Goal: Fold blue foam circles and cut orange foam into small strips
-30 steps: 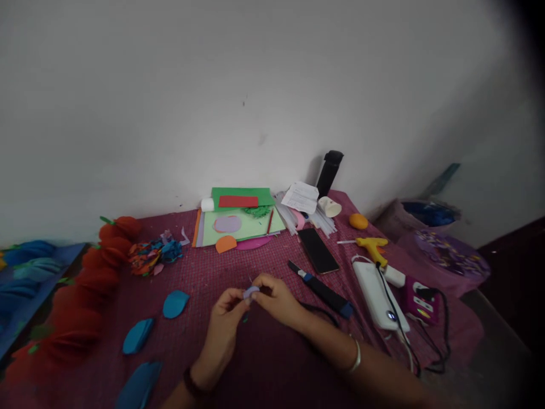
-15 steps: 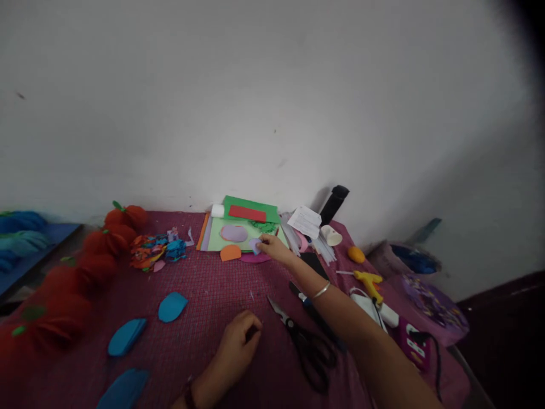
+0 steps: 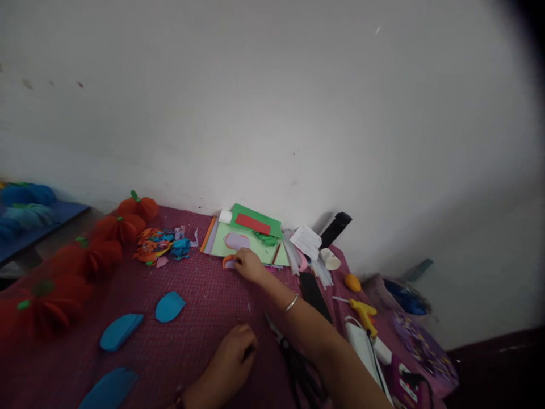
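Orange paper pumpkins [image 3: 106,238] line the left of the frame, with blue paper petals [image 3: 170,307] low left on the surface [image 3: 204,295]. At bottom centre the left hand [image 3: 233,355] rests curled closed. Above it, the right hand [image 3: 249,265], fingers pressed together, touches an orange cutout [image 3: 227,260] beside the green sheets [image 3: 255,244]; whether it is gripping the cutout cannot be told. Its forearm partly hides the scissors [image 3: 293,363], with a glue gun [image 3: 361,312] further right.

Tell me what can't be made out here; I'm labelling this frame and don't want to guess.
Head view, dim and soft:
- right hand: its fingers cover part of the orange paper piece; grip or mere touch cannot be told.
- left hand: curled on the cloth; its fingers hide anything inside.
- scissors: handles hidden under the right forearm.
- blue paper piece: cut off by the bottom edge.
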`<state>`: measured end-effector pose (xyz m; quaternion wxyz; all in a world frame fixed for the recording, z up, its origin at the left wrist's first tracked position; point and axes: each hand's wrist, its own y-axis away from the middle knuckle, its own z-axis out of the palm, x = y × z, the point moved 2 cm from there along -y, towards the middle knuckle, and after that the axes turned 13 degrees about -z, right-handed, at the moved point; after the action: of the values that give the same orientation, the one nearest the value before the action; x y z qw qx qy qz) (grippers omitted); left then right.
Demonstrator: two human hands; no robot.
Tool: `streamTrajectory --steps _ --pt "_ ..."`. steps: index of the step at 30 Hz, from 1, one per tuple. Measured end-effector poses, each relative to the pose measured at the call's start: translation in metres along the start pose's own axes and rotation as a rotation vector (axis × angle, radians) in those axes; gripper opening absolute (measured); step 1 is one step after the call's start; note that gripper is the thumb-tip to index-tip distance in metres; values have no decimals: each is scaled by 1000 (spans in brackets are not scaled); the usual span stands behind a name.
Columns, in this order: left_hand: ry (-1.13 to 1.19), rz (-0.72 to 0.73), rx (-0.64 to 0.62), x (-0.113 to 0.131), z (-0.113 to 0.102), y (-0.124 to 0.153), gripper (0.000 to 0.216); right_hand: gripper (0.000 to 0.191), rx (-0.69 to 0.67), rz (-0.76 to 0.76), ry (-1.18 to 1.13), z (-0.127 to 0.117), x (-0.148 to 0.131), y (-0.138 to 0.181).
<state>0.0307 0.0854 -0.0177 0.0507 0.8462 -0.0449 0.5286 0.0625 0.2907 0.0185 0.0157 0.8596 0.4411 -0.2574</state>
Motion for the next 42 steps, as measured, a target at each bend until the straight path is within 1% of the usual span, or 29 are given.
streamTrajectory --steps 2,4,6,8,10,12,16,19,22,24,26,28,30,32,33,35,37,38,40,42 --pt "5 1 -2 -2 1 0 18 4 58 54 -46 -11 11 1" --pt "4 9 -4 -4 2 0 19 13 125 131 -97 -30 29 0" --pt "-8 13 -11 -5 3 0 19 27 193 205 -142 -52 49 -1" --pt "-23 16 -13 -5 3 0 20 32 235 271 -181 -71 69 -1" --pt "-41 23 -12 -4 3 0 20 33 240 333 -217 -81 85 2" --pt "-65 37 -17 -4 3 0 21 32 211 389 -244 -80 94 5" --pt "-105 56 -39 -6 4 1 19 31 135 446 -251 -60 98 6" --pt "-123 66 -45 -7 4 2 19 30 114 431 -209 -47 94 0" --pt "-122 78 -28 -7 4 3 20 30 129 385 -135 -46 88 -5" --pt "-119 77 -24 -6 4 3 21 30 159 346 -75 -54 86 -4" --pt "-115 77 -23 -4 3 4 21 30 204 306 -16 -70 85 3" --pt "-118 76 -22 -3 2 4 21 27 257 276 33 -91 86 16" --pt "-131 71 -21 0 0 4 21 21 296 257 63 -110 85 36" --pt "-157 66 -27 3 -2 4 21 20 289 234 63 -122 79 61" --pt "-180 65 -30 5 -4 5 21 20 270 219 52 -124 73 76" --pt "-269 83 -10 10 -7 8 20 19 214 178 17 -120 55 106" --pt "-416 173 23 17 -9 12 19 18 144 127 -29 -108 29 138" --pt "-495 237 37 20 -8 16 29 18 116 110 -49 -101 15 154" --pt "-626 358 31 25 -2 23 57 21 79 94 -77 -86 -16 183" --pt "-701 416 -7 25 6 29 73 27 48 62 -48 -72 -43 208"
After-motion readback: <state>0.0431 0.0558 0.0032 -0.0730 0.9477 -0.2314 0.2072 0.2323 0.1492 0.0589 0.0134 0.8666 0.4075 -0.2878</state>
